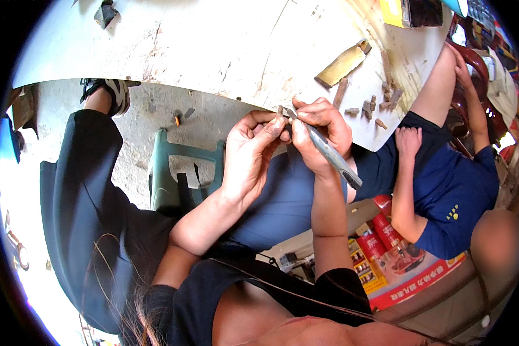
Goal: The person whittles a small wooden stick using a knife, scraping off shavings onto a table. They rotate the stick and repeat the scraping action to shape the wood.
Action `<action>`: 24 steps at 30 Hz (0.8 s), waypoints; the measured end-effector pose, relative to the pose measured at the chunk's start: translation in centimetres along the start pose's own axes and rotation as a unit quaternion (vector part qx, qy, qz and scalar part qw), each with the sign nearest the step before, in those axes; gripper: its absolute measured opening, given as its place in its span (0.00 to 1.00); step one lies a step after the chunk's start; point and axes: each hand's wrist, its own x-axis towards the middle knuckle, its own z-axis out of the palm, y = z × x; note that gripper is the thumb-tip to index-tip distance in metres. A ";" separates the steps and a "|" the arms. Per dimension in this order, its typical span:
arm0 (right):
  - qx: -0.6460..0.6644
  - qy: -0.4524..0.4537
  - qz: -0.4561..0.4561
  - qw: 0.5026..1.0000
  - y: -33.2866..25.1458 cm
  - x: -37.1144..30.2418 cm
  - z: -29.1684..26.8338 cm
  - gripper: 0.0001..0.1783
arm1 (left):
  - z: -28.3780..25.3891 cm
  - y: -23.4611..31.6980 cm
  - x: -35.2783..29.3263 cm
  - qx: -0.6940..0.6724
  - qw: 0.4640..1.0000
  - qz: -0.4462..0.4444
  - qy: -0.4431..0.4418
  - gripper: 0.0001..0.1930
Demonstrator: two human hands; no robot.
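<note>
Both my hands meet just off the table's near edge. My right hand [327,128] is closed around a grey-handled utility knife [332,155], its handle slanting down to the right and its blade end at my left fingertips. In a pinch, my left hand [252,144] holds a small brown piece [280,109], its tip showing above the fingers. The blade meets the fingers close to this piece; whether it touches is too small to tell. To the right on the table lie several small brown pieces [368,108], a brown stick [341,91] and a flat yellowish strip [341,66].
The white, stained table [202,43] spans the far side. A yellow box [392,12] stands at its far right, a dark scrap [105,14] far left. A green stool [168,167] is below. At right sits a person in a navy shirt [452,196], near a red printed carton [398,271].
</note>
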 end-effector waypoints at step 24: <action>-0.013 -0.021 -0.008 1.000 0.0 0.1 -0.2 0.08 | -0.2 -0.2 0.2 -0.004 1.000 0.006 -0.009 0.05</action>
